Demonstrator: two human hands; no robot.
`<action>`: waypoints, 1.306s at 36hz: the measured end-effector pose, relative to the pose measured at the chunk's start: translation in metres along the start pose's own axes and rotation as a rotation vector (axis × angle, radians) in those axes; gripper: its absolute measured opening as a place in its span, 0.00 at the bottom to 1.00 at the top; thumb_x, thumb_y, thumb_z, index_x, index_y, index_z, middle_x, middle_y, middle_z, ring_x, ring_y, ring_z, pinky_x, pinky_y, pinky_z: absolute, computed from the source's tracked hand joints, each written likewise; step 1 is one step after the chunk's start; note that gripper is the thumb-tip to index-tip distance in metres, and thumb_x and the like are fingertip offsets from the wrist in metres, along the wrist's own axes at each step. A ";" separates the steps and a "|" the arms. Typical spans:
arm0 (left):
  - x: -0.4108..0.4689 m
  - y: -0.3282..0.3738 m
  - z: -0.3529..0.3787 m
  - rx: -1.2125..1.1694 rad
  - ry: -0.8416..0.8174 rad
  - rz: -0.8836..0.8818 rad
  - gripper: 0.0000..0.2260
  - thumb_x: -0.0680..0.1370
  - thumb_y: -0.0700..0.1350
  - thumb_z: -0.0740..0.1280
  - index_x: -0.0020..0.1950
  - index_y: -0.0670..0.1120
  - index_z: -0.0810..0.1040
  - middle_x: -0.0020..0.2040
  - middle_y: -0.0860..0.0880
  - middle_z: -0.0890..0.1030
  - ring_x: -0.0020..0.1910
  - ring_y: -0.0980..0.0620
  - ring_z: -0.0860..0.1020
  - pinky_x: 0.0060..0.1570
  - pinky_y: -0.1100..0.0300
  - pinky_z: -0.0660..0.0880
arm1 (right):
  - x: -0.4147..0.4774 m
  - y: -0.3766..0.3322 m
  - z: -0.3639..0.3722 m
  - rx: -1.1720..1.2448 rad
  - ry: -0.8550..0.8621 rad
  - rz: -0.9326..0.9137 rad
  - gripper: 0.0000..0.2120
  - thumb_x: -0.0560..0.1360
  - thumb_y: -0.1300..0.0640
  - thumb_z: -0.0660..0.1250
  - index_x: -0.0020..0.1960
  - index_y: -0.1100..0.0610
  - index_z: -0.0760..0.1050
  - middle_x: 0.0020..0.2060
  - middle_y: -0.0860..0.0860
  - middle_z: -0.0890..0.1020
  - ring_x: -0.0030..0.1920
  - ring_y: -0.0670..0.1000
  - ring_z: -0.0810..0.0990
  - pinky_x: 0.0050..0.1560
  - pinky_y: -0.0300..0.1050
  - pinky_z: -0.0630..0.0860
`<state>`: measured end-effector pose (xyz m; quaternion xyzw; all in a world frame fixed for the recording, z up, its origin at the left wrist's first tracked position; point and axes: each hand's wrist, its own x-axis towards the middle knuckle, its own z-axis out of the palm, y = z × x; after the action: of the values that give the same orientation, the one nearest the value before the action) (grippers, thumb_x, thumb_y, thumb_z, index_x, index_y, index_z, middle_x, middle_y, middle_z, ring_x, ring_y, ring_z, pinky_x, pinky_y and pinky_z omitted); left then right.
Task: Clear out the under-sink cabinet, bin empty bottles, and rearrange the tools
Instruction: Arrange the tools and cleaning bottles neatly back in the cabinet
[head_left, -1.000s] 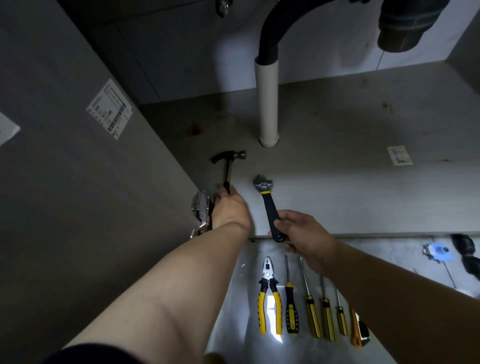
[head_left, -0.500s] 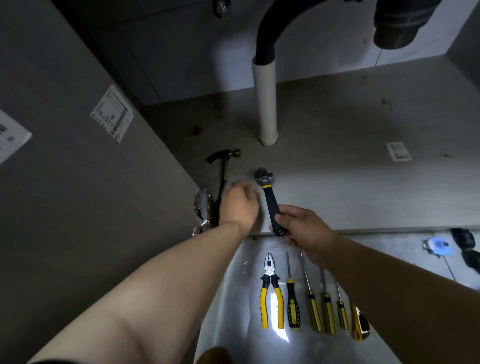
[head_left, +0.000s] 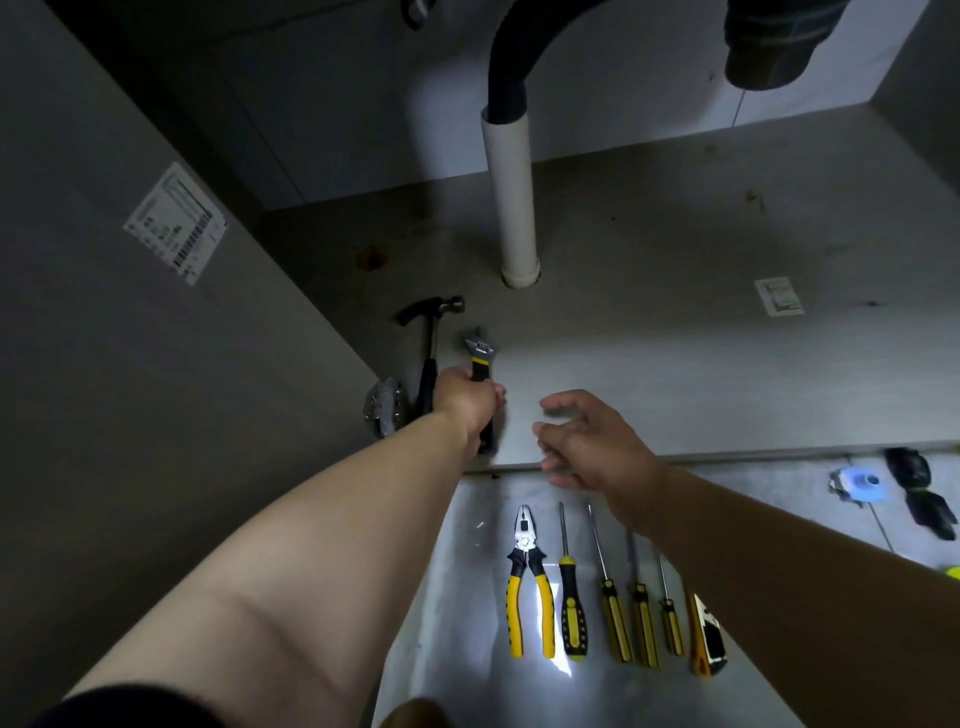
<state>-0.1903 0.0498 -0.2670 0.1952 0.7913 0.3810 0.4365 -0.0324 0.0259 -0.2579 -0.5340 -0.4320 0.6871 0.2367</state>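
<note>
My left hand (head_left: 465, 400) grips the black handle of the adjustable wrench (head_left: 481, 352), whose steel head with a yellow band points toward the cabinet's back. Just left of it a black claw hammer (head_left: 430, 332) lies on the cabinet floor (head_left: 675, 364). My right hand (head_left: 592, 441) hovers over the cabinet's front edge with fingers spread and nothing in it. On the room floor in front lie yellow-handled pliers (head_left: 529, 587), several screwdrivers (head_left: 618, 613) in a row and a yellow utility knife (head_left: 706, 639).
A white drain pipe (head_left: 511, 202) rises from the cabinet floor behind the tools. A metal door hinge (head_left: 384, 408) sits on the left wall by the hammer. A blue tape roll (head_left: 857, 483) and dark objects (head_left: 919, 493) lie on the room floor at right.
My left hand left the hammer and took hold of the wrench handle. My right hand let go of the wrench and drew back to the right with its fingers apart.
</note>
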 end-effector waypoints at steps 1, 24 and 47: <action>0.003 0.000 -0.001 0.089 0.039 0.046 0.07 0.79 0.33 0.63 0.49 0.42 0.80 0.47 0.39 0.83 0.44 0.44 0.81 0.48 0.56 0.78 | 0.000 0.001 -0.001 -0.003 0.001 -0.006 0.10 0.78 0.56 0.70 0.59 0.49 0.76 0.50 0.57 0.81 0.33 0.46 0.81 0.33 0.38 0.78; -0.012 -0.015 -0.016 1.153 0.178 0.514 0.16 0.77 0.36 0.61 0.63 0.46 0.73 0.68 0.45 0.66 0.66 0.40 0.66 0.43 0.49 0.71 | -0.010 0.009 -0.001 -0.170 -0.050 0.034 0.12 0.80 0.59 0.66 0.63 0.51 0.75 0.51 0.57 0.81 0.41 0.50 0.83 0.39 0.41 0.79; -0.078 -0.113 -0.028 1.238 -0.364 1.008 0.17 0.78 0.46 0.66 0.65 0.52 0.67 0.56 0.49 0.70 0.49 0.46 0.76 0.45 0.51 0.77 | -0.037 0.027 -0.023 -0.774 -0.325 0.160 0.09 0.82 0.57 0.63 0.53 0.60 0.80 0.42 0.57 0.83 0.38 0.53 0.82 0.36 0.44 0.78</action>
<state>-0.1687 -0.0836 -0.3026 0.7920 0.5923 -0.0119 0.1477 0.0050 -0.0095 -0.2625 -0.5000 -0.6469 0.5658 -0.1066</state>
